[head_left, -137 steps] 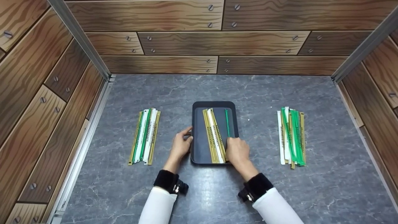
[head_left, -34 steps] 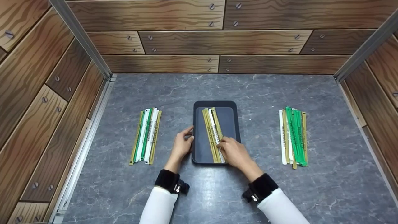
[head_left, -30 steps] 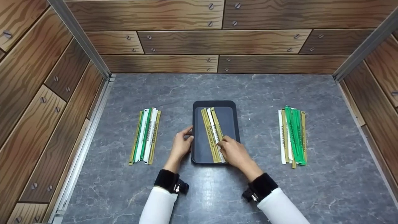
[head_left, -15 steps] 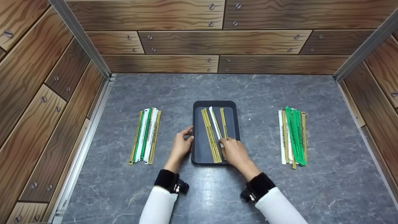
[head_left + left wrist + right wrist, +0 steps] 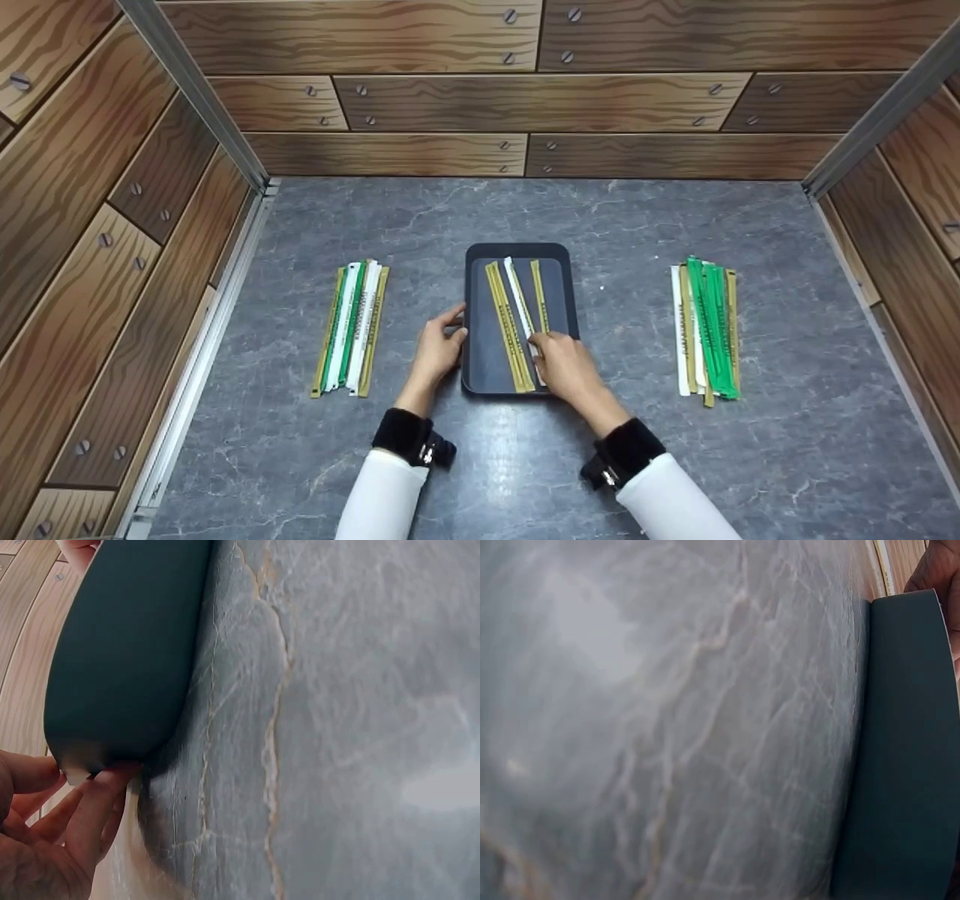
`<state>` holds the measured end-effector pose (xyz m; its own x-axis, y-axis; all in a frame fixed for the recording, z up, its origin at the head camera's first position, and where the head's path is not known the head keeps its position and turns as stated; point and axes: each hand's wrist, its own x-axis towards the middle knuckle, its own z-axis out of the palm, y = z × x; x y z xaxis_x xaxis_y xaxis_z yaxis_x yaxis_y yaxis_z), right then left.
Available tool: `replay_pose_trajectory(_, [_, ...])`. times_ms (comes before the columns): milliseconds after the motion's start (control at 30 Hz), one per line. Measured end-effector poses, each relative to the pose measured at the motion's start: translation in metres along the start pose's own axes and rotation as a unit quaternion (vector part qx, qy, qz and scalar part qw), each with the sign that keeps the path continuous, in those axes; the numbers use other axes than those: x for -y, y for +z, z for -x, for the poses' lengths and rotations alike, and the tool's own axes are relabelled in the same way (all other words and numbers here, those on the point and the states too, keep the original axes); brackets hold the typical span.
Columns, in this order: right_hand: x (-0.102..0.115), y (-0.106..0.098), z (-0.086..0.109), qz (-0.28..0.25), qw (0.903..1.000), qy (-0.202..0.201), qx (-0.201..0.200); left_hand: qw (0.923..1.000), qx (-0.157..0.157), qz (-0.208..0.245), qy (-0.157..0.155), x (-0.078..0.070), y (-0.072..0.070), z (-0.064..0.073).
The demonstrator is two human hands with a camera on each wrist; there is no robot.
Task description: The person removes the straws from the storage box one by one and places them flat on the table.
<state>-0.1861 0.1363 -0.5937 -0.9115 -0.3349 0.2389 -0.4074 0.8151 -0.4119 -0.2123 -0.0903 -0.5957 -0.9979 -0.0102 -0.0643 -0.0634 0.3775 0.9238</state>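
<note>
A dark grey tray [image 5: 559,251] lies in the middle, with long thin stick packets in it. My left hand [image 5: 437,346] touches the tray's left wall with thumb and fingertips, seen close in the left wrist view. Inside the tray, the curled fingers of my right hand [image 5: 564,364] pinch the lower part of a white stick packet [image 5: 519,289]. A gold stick packet [image 5: 540,289] runs down behind that hand, its lower end hidden. Gold packets [image 5: 508,330] lie side by side to the left. The right wrist view mainly shows the tray's near wall [image 5: 904,750].
One bundle of white, green and gold stick packets [image 5: 351,330] lies on the grey marbled tabletop [image 5: 420,217] to the left. Another such bundle [image 5: 709,330], with green ones on top, lies to the right. Wood-patterned panels [image 5: 450,105] enclose the back and sides.
The green packet my right hand held in the tray is gone from there. A gold packet has since shifted right, away from the white one. My left hand has stayed at the tray.
</note>
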Motion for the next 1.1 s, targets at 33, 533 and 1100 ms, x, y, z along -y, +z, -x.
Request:
replay_pose_trajectory(33, [0.000, 0.000, 0.000, -0.009, 1.0000, 0.001, -0.001, 1.0000, 0.000, 0.000, 0.000, 0.000, 0.000, 0.000])
replay_pose_trajectory(533, [0.003, -0.020, 0.006, -0.168, 0.9848, 0.043, -0.011, 1.0000, -0.009, 0.000, 0.000, 0.000, 0.000, -0.001])
replay_pose_trajectory(1100, [-0.030, -0.059, 0.020, -0.182, 0.9705, 0.107, -0.117, 1.0000, 0.002, -0.002, -0.009, -0.001, 0.000, 0.000])
